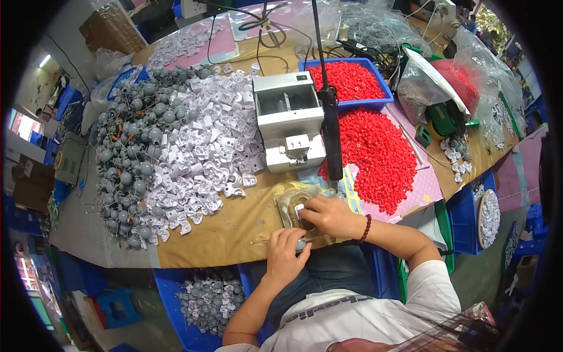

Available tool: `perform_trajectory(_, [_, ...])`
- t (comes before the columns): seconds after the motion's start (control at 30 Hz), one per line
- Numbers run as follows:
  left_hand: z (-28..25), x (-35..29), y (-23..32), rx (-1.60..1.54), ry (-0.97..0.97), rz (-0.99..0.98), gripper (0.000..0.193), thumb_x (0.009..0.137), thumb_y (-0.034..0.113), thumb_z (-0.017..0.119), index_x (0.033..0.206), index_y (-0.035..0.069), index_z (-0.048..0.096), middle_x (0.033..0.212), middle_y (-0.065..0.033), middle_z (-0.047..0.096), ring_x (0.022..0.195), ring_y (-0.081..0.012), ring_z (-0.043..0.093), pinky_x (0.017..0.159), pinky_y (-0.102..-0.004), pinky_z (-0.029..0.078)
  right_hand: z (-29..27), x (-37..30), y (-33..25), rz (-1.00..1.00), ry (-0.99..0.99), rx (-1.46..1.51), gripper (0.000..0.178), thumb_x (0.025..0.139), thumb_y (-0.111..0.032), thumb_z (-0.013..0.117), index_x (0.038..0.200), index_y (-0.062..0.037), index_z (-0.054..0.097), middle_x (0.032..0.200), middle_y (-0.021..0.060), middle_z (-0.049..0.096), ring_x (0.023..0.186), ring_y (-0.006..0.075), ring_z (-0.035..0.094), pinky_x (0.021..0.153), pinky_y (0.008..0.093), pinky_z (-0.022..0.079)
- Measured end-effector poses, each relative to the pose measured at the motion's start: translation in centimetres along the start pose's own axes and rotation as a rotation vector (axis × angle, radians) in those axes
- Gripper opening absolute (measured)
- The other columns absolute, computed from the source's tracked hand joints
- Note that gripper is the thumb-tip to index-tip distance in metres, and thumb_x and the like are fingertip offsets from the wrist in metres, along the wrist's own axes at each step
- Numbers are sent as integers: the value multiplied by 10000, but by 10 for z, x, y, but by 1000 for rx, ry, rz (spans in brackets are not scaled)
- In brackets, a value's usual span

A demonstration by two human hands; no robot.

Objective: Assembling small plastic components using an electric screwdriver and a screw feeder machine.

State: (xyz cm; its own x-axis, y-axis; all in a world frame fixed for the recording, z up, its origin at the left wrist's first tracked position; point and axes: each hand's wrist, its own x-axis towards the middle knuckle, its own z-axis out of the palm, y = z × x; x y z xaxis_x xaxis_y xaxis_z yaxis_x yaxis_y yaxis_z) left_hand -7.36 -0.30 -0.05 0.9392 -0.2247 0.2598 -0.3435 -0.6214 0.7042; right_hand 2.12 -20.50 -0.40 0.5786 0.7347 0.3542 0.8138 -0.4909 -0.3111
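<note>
The left hand grasped a grey ball, likely light, slippery, best cupped by its sides; toward twelve o'clock, the right hand pinched a white piece.

Bright, even light is being spread over the table, and shadows are kept soft. The red pieces are rendered vividly, while the white pieces are pushed close to washed out. Small highlights are caught on the grey balls; pale glints are thrown off the bag. Over at far left, a lit tube is picked up, and a window is blown to white. The left hand and right hand are shown fairly crisply; outward, lines are bent, detail is softened, and everything is ringed in black.
</note>
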Motion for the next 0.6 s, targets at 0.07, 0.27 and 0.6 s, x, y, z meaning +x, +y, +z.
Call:
perform_trajectory(0.07, [-1,4,-1,3,-5,16,371,795,103,801,1136,51,667,1144,-122,670,1095,-360,579,962,-460,478,-6,2,-1,-28,-48,-23,324,797,-163,677,1098,-46,682,947,74,606,867,258,638,671,363,568])
perform_trajectory(0.27, [-10,11,-1,159,27,24,403,793,63,747,1185,45,656,1182,-146,657,1121,-363,587,985,-485,466,-14,-4,-2,-65,-138,-32,412,815,-164,659,1189,10,649,1033,91,580,964,252,606,714,353,566])
perform_trajectory(0.6, [20,24,-9,504,22,168,465,825,135,712,1281,57,666,1335,-147,627,1198,-303,590,1026,-566,417,-14,-26,17,31,14,280,411,811,-45,725,1218,-23,672,1232,143,629,1138,334,604,984,433,496])
